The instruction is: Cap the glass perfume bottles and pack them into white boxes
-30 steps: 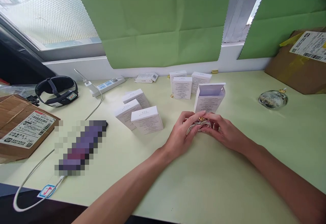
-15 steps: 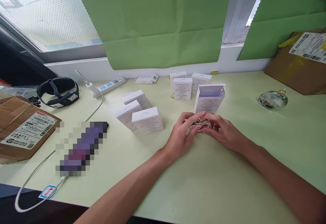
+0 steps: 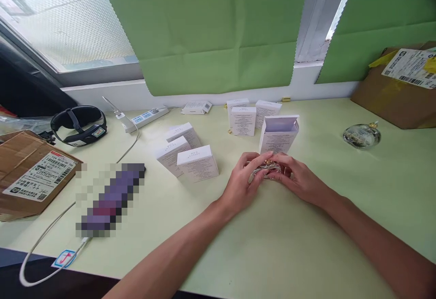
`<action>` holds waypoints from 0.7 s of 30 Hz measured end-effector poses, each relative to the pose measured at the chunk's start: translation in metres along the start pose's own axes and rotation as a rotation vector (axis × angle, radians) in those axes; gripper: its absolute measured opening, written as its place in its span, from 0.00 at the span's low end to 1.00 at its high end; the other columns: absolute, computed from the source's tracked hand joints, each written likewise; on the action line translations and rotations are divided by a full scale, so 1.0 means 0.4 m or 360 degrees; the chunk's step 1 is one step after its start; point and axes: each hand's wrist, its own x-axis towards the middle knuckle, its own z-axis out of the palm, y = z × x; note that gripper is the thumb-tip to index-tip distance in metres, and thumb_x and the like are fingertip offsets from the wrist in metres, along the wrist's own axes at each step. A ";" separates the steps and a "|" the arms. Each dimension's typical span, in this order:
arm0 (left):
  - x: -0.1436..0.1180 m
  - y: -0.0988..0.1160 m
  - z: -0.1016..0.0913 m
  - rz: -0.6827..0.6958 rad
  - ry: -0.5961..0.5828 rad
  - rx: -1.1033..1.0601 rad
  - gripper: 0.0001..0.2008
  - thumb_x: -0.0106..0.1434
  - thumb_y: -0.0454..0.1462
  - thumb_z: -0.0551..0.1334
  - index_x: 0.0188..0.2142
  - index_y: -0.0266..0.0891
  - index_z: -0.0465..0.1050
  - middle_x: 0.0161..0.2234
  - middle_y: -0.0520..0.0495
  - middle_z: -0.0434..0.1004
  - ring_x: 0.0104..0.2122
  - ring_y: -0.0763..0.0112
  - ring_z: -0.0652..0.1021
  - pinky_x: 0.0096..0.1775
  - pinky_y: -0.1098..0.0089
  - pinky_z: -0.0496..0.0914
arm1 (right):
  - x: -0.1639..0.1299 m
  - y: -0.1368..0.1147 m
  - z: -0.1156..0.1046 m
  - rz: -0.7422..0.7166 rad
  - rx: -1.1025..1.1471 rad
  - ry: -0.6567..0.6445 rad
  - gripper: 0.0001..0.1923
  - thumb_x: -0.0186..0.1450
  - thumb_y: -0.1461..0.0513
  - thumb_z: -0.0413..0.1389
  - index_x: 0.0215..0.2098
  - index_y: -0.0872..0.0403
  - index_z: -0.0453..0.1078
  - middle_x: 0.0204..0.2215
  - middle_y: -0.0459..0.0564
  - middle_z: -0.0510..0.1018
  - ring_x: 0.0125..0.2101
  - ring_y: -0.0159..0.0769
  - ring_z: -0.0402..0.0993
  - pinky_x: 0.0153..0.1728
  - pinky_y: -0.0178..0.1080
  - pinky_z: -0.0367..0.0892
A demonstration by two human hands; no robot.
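Between my two hands is a clear glass perfume bottle with a gold-coloured neck, partly covered by fingers. My left hand curls around its left side. From the other side my right hand grips it too, and the fingertips of both hands meet near the gold neck. Just behind the hands stands a white box with its top open. A second glass perfume bottle with a gold neck lies at the right of the table.
Closed white boxes stand in two groups, one at left and one at the back. Another small box lies flat. Further left are a power strip, a headset, a blurred phone and a carton. A brown carton sits back right.
The camera view has shifted slightly. Both hands stay around the perfume bottle, with hardly any movement of the fingers.
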 end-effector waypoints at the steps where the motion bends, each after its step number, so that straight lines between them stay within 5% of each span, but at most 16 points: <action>1: 0.000 0.000 0.000 0.0003 0.0005 0.0007 0.24 0.71 0.34 0.58 0.65 0.52 0.62 0.52 0.45 0.68 0.50 0.67 0.74 0.53 0.63 0.73 | -0.001 -0.003 -0.002 0.0037 -0.0006 0.0002 0.19 0.72 0.57 0.54 0.60 0.37 0.60 0.45 0.45 0.77 0.29 0.31 0.71 0.30 0.37 0.69; 8: 0.020 0.004 -0.012 -0.0123 0.0358 0.0040 0.22 0.69 0.36 0.59 0.61 0.47 0.59 0.55 0.41 0.63 0.56 0.63 0.70 0.55 0.58 0.71 | -0.003 -0.065 -0.120 0.0522 0.0030 0.0128 0.29 0.65 0.49 0.61 0.63 0.38 0.62 0.45 0.48 0.74 0.30 0.32 0.70 0.34 0.41 0.71; 12: 0.070 0.006 -0.010 -0.0127 0.0186 0.0202 0.20 0.70 0.37 0.59 0.60 0.48 0.61 0.60 0.40 0.56 0.63 0.60 0.63 0.60 0.55 0.67 | 0.051 -0.134 -0.242 0.0586 0.0163 0.0326 0.21 0.63 0.48 0.63 0.50 0.46 0.68 0.34 0.49 0.78 0.27 0.33 0.70 0.26 0.38 0.65; 16: 0.145 -0.014 0.010 -0.0004 0.0063 0.0362 0.21 0.71 0.40 0.59 0.61 0.49 0.60 0.67 0.39 0.47 0.69 0.54 0.54 0.64 0.52 0.62 | 0.133 -0.202 -0.312 0.0539 -0.0007 0.0276 0.22 0.61 0.48 0.65 0.49 0.45 0.69 0.38 0.46 0.77 0.23 0.28 0.67 0.24 0.38 0.61; 21: 0.180 -0.044 0.023 0.0072 -0.0042 0.0355 0.12 0.74 0.40 0.52 0.53 0.43 0.67 0.61 0.37 0.60 0.51 0.62 0.76 0.52 0.59 0.73 | 0.181 -0.236 -0.304 0.0510 -0.0054 0.0196 0.23 0.62 0.46 0.63 0.50 0.47 0.71 0.33 0.46 0.78 0.29 0.35 0.74 0.29 0.40 0.62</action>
